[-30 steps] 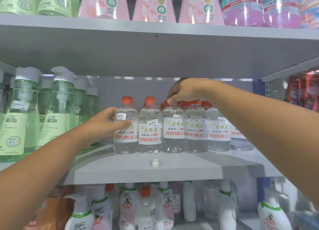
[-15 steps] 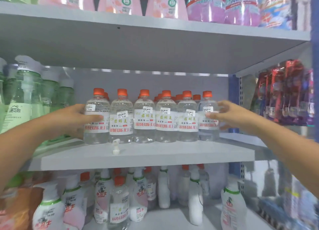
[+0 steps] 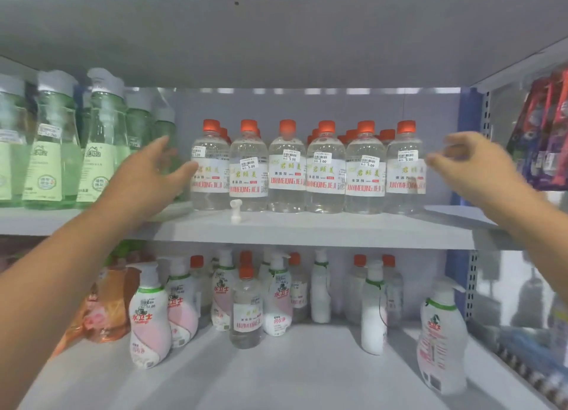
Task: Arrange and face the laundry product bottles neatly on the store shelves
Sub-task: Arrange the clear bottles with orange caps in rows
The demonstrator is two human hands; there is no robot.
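A row of clear bottles with orange caps (image 3: 307,169) stands at the front of the middle shelf (image 3: 307,228), labels facing out, with more of the same behind. My left hand (image 3: 147,176) hovers just left of the leftmost bottle (image 3: 210,169), fingers spread, its thumb by the label. My right hand (image 3: 470,166) floats just right of the rightmost bottle (image 3: 405,169), fingers loosely curled and holding nothing. A small white cap piece (image 3: 235,210) lies on the shelf in front of the row.
Tall green bottles (image 3: 52,151) fill the shelf to the left. On the lower shelf (image 3: 276,376) stand pink-and-white pump bottles (image 3: 149,317), one clear orange-capped bottle (image 3: 246,311) and white bottles (image 3: 373,314). Red and purple pouches (image 3: 550,136) hang at the right.
Both hands have come off the end bottles of the row and drawn slightly outward. The view has dropped, showing more of the lower shelf.
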